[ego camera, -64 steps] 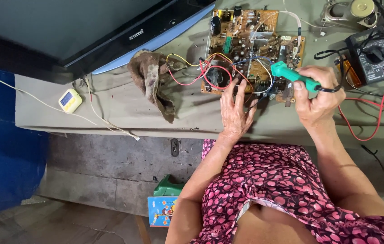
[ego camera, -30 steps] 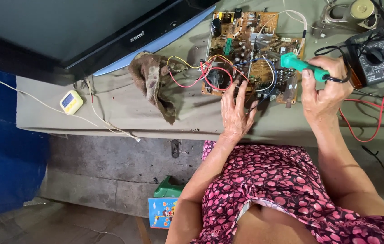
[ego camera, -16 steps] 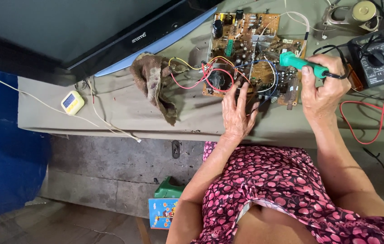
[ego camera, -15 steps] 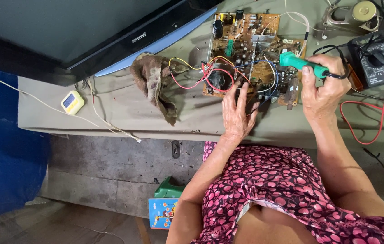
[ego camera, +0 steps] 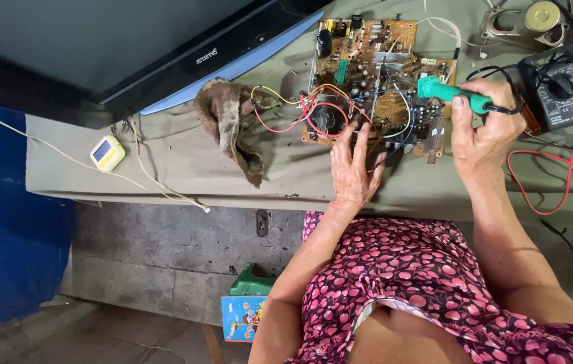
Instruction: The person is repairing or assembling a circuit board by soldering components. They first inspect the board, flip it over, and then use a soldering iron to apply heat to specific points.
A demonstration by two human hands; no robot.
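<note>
A brown circuit board [ego camera: 374, 64] with red, yellow and blue wires lies on the cloth-covered bench [ego camera: 165, 162]. My left hand [ego camera: 354, 168] rests flat on the board's near edge, fingers spread over its parts. My right hand [ego camera: 485, 128] grips a green soldering iron [ego camera: 451, 94], its tip pointing left over the board's right side.
A black multimeter [ego camera: 559, 91] with red leads sits at the right. A dirty brown rag [ego camera: 232, 128] lies left of the board. A flat television [ego camera: 131, 34] leans at the back left. A small yellow device [ego camera: 107, 153] lies near the bench edge. A speaker part [ego camera: 535, 20] is at the top right.
My right hand has lifted the soldering iron slightly up and away along the board's right side. My left hand stays on the board's near edge.
</note>
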